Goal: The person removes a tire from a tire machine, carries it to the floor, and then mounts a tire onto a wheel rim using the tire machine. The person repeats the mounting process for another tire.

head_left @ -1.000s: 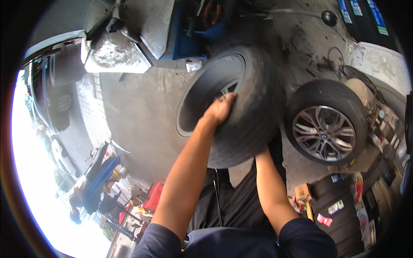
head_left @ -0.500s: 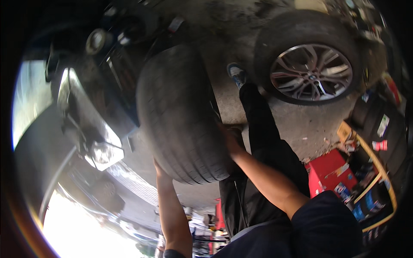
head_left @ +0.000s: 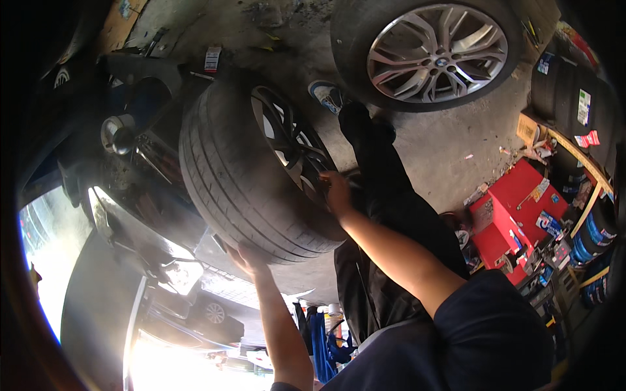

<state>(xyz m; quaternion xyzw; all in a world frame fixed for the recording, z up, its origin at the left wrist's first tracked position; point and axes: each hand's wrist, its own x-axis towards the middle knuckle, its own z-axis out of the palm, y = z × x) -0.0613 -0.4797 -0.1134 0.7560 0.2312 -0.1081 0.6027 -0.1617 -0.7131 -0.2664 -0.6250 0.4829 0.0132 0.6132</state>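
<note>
A car wheel point(head_left: 225, 176) with a worn, grooved tyre and a black-and-silver spoked rim point(head_left: 290, 130) stands tilted in front of me, between both arms. My right hand point(head_left: 336, 193) is closed at the rim's edge by the spokes, with some fingertips hidden. Low on the tread, my left hand point(head_left: 246, 259) presses from the near left side; its fingers are partly blurred and partly behind the tyre. My shoe point(head_left: 325, 96) is on the floor just beyond the wheel.
Another wheel with silver spokes point(head_left: 437, 62) lies on the concrete at the far right. A red cabinet point(head_left: 515, 205) and stacked tyres point(head_left: 567, 98) line the right. Dark machinery with a round metal part point(head_left: 117, 133) stands left, near a bright lamp point(head_left: 182, 274).
The wheel has turned so its spoked rim shows, and it tilts leftward. My right hand now shows at the rim; my left hand stays low on the tread. My view has shifted.
</note>
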